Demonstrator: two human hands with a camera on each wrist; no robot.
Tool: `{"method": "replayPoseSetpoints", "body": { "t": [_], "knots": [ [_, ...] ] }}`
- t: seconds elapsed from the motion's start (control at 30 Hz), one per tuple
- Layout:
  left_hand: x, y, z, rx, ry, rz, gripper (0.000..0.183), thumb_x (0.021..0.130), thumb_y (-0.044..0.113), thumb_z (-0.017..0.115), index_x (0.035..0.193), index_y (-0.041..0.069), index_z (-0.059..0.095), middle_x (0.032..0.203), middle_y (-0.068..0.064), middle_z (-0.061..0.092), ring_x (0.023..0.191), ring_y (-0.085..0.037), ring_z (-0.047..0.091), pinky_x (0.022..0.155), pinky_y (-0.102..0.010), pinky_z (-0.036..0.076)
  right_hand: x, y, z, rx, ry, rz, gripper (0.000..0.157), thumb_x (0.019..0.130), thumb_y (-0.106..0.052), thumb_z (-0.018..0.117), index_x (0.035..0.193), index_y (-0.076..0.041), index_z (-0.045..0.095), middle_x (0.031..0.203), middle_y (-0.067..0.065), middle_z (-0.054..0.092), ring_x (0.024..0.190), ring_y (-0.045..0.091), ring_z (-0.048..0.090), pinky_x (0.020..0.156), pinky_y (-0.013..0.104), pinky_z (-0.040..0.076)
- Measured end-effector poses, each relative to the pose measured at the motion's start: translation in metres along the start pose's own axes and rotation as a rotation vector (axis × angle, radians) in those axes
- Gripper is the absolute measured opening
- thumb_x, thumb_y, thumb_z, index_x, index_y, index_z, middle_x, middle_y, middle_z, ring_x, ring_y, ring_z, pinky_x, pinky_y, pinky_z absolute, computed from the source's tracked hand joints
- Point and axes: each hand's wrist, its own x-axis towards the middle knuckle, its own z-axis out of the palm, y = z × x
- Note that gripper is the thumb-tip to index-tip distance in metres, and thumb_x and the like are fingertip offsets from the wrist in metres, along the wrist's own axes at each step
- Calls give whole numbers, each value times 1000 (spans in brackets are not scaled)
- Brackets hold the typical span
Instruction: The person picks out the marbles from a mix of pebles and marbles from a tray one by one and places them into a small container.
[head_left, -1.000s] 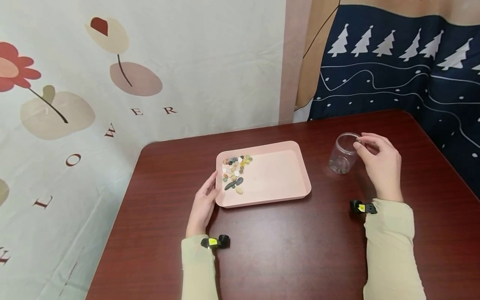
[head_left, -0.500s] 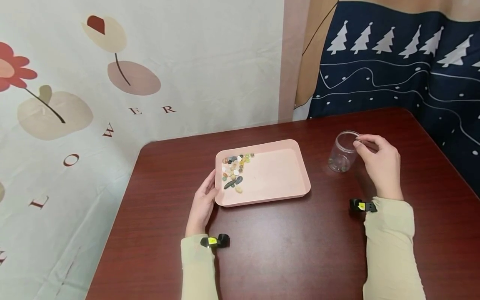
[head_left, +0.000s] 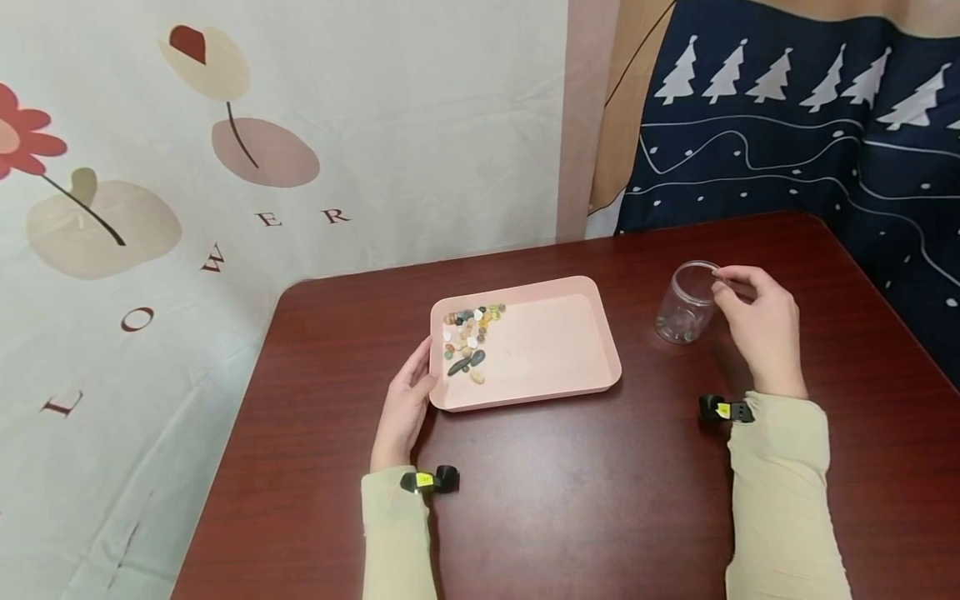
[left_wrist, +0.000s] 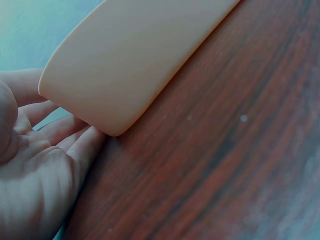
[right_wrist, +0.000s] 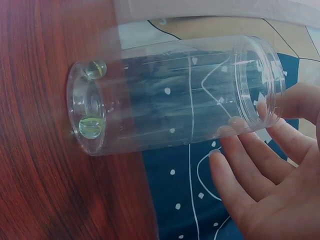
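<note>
A pink tray [head_left: 547, 350] lies on the table, with several pebbles and glass marbles [head_left: 470, 337] gathered along its left side. My left hand [head_left: 401, 417] grips the tray's left end, thumb at the rim and fingers against the outer wall [left_wrist: 95, 75]. To the right, a clear jar [head_left: 686, 304] stands upright. Two green-yellow marbles [right_wrist: 91, 127] rest on its bottom. My right hand [head_left: 761, 329] is at the jar's mouth, thumb and index fingertips right at the rim [right_wrist: 270, 95]. The other fingers lie along the jar's side. I cannot tell whether the fingertips pinch anything.
The dark red wooden table [head_left: 570, 483] has its back edge against a pale flower-print cloth [head_left: 412, 125]. Behind the right side hangs a navy curtain [head_left: 772, 150] with white trees. Both wrists carry small black cameras [head_left: 442, 478].
One second ago a small dark bead-like thing showed between my right thumb and index finger; now it is not visible there. My left hand and the tray have stayed put.
</note>
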Motion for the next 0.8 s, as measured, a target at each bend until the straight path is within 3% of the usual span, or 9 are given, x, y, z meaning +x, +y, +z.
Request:
{"method": "replayPoseSetpoints", "body": {
  "t": [0.33,0.8],
  "knots": [
    [-6,12,8,32,-27,11,55,89,-8,39,140,4,25,146,-8,19,133,-15,16,106,-34,17,0,0,0,4,-10,-8,39,87,-43,50,120,-23,57,118,6,56,101,17,51,74,21,43],
    [-7,12,7,27,-25,2,55,89,-8,39,140,7,27,146,-4,21,131,-10,20,104,-26,22,0,1,0,10,-7,-26,38,87,-43,49,119,-24,57,118,6,56,100,16,51,72,20,42]
  ]
}}
